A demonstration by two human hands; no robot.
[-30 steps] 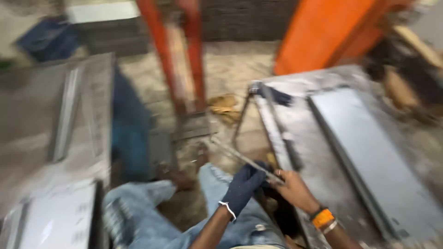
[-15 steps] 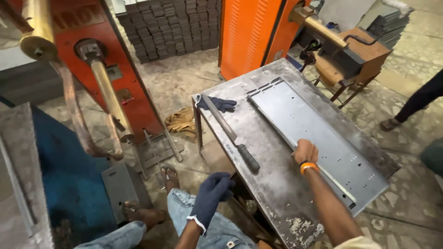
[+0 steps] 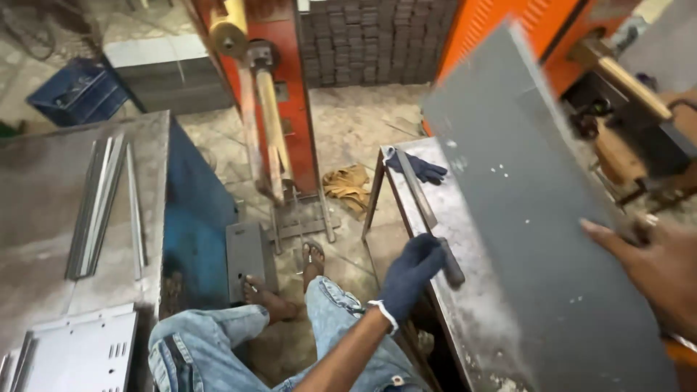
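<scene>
Your right hand (image 3: 664, 272) is at the near right edge of the view, its grip clamped on a large grey metal sheet (image 3: 537, 218): the fingers lie spread across the face of the sheet and the thumb is hidden behind it. The sheet is lifted and tilted, its far end raised toward the orange machine (image 3: 508, 36) at the far right, its near end low by your right arm. It covers most of the right half of the steel tabletop (image 3: 465, 305) below it.

Your left hand (image 3: 410, 272), in a dark blue glove, rests at the near left edge of that tabletop, with its grip loosely curled and its fingers touching the near end of a long dark metal bar (image 3: 425, 210). Whether they close around the bar cannot be told. The bar runs along the left edge of the tabletop, from your hand away to the far end, where another blue glove (image 3: 421, 170) lies crumpled just beside it.

Your legs in pale jeans (image 3: 290, 334) and your bare feet in sandals are on the floor to the left of the tabletop. Farther left stands a second steel tabletop (image 3: 43, 218) with long metal strips (image 3: 102, 203) lying on it, and a perforated grey panel (image 3: 80, 356) at its near end. A red press machine (image 3: 268, 94) stands at the far middle, with a yellowish rag (image 3: 348, 189) on the floor near its base.
</scene>
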